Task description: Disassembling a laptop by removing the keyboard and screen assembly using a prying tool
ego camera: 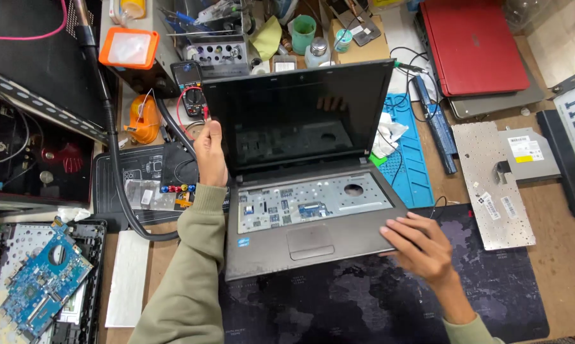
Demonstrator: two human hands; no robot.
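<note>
A grey laptop [262, 245] lies open in the middle of the bench, its keyboard removed so the metal tray and boards underneath show. Its dark screen [294, 114] stands upright. My left hand [209, 153] grips the left edge of the screen lid. My right hand [418, 245] rests flat on the front right corner of the laptop's palm rest, fingers spread. The touchpad [309, 242] sits between my two arms.
A removed keyboard [491, 181] lies face down at the right beside an optical drive [529, 153]. A red laptop [472, 41] sits at the back right, a blue mat [408, 159] behind the screen, a blue circuit board [42, 283] at the front left, tools and a multimeter [192, 89] at the back.
</note>
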